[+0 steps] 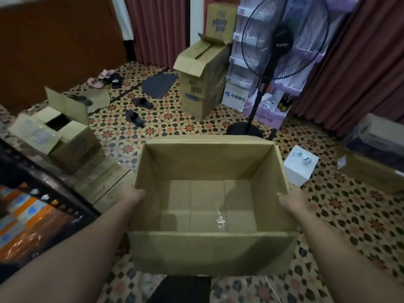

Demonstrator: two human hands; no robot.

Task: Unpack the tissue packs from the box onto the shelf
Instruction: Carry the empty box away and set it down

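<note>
— Box first: where is it?
— Our open brown cardboard box point(209, 248) is right in front of us, between our forearms. A scrap of clear plastic point(220, 221) lies on its bottom.
— And our hands?
— Our left hand point(133, 193) lies against the outside of the left wall, and our right hand point(293, 200) against the right wall. The fingers are hidden, so we cannot tell whether they grip or press flat.
— Around it?
— A dark shelf point(54, 189) with blurred orange and blue packs point(32, 215) is at our left. A white cube carton point(300, 166) stands on the patterned floor point(349, 215) to the right. A black standing fan point(282, 40) is beyond.
</note>
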